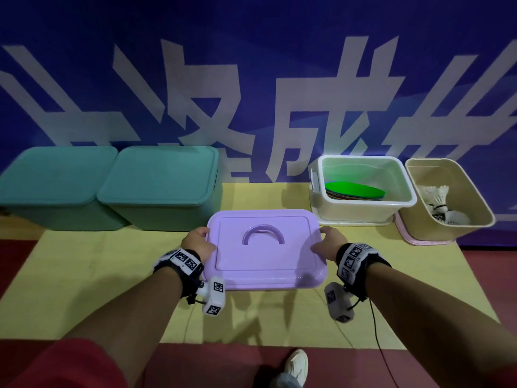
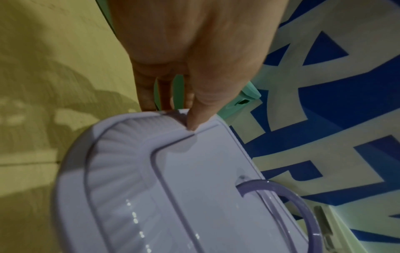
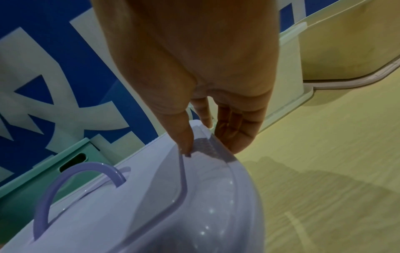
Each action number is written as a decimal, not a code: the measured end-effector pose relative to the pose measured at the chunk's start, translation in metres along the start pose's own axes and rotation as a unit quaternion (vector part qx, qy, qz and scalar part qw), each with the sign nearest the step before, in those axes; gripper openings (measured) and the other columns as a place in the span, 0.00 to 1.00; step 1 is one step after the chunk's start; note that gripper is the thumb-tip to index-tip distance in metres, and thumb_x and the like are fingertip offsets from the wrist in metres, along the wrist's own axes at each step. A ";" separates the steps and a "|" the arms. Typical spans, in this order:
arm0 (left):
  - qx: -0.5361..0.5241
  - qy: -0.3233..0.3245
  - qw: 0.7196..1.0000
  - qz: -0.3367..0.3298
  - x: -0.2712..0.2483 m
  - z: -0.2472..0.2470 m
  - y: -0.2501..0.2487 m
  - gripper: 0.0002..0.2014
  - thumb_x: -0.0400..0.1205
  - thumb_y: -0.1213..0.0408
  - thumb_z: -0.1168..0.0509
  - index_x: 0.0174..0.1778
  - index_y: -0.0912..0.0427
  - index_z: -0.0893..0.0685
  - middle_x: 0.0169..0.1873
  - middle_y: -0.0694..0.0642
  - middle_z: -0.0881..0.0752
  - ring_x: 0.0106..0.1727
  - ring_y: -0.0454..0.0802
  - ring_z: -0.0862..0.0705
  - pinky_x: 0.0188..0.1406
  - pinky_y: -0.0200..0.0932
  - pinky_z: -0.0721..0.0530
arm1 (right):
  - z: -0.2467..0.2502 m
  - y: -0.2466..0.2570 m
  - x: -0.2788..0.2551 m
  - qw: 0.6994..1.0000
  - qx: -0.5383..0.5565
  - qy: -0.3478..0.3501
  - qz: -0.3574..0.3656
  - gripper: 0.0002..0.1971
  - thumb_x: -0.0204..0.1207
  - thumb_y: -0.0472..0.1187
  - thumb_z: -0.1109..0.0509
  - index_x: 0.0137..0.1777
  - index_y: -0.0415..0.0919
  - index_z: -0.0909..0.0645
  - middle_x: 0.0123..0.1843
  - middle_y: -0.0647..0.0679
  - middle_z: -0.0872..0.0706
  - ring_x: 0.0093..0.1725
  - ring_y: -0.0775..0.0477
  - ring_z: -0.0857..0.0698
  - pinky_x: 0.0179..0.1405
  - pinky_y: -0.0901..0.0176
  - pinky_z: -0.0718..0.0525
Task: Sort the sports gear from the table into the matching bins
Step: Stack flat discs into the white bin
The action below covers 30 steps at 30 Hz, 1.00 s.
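A purple box lid (image 1: 263,256) with an arched handle (image 1: 263,233) is in front of me above the yellow mat (image 1: 98,275). What lies beneath it is hidden. My left hand (image 1: 205,236) grips its left edge, thumb (image 2: 192,123) on top and fingers curled under the rim. At the opposite edge my right hand (image 1: 326,242) holds on the same way, thumb (image 3: 184,145) pressing the lid (image 3: 151,205). A white bin (image 1: 363,204) at the back right holds flat coloured discs (image 1: 355,189). Beside it a beige bin (image 1: 430,231) holds shuttlecocks (image 1: 436,194).
Two teal bins with shut lids (image 1: 53,175) (image 1: 159,172) stand side by side at the back left. A blue banner with large white characters (image 1: 251,79) closes off the back. Red floor borders the mat, and a shoe (image 1: 296,365) shows at the bottom.
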State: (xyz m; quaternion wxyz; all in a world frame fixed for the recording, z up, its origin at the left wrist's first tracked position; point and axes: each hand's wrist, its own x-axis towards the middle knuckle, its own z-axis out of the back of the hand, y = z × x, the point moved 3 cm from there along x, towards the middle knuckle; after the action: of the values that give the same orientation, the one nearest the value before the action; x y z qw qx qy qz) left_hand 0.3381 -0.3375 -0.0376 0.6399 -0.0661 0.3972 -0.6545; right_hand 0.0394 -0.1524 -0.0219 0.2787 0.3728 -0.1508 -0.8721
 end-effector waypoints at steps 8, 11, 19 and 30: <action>0.018 -0.011 1.000 -0.014 -0.002 -0.002 0.006 0.28 0.74 0.71 0.26 0.72 0.57 0.20 0.64 0.59 0.15 0.64 0.58 0.17 0.64 0.43 0.23 | -0.007 -0.008 0.008 1.000 -0.010 0.005 0.008 0.33 0.74 0.42 0.26 0.79 0.42 0.32 0.65 0.41 0.15 0.60 0.38 0.15 0.57 0.51 0.16; 0.026 -0.007 1.000 -0.010 -0.004 0.000 0.007 0.28 0.76 0.69 0.27 0.73 0.55 0.21 0.65 0.59 0.15 0.64 0.59 0.17 0.66 0.44 0.22 | -0.006 -0.003 0.004 0.998 -0.064 -0.004 0.011 0.32 0.74 0.42 0.27 0.77 0.43 0.33 0.69 0.40 0.20 0.64 0.36 0.18 0.61 0.51 0.18; 0.199 -0.016 0.978 -0.064 -0.031 -0.007 -0.003 0.26 0.81 0.68 0.41 0.76 0.49 0.26 0.71 0.57 0.30 0.68 0.60 0.30 0.66 0.49 0.25 | -0.050 0.062 -0.022 0.924 -0.254 -0.004 0.284 0.41 0.74 0.36 0.37 0.86 0.45 0.50 0.88 0.48 0.51 0.85 0.45 0.48 0.81 0.49 0.39; 0.229 0.055 0.966 -0.106 -0.076 -0.012 0.011 0.38 0.73 0.49 0.29 0.80 0.48 0.34 0.84 0.50 0.44 0.78 0.59 0.38 0.75 0.46 0.32 | -0.077 0.068 -0.022 0.902 -0.339 0.040 0.263 0.42 0.79 0.57 0.37 0.86 0.44 0.53 0.88 0.51 0.59 0.86 0.47 0.55 0.82 0.46 0.46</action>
State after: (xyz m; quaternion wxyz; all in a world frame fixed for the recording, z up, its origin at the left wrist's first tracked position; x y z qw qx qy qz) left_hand 0.3527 -0.2632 -0.0211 0.5416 0.0765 0.2624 -0.7950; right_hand 0.1338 -0.1979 -0.0301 0.6133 0.2366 0.0729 -0.7500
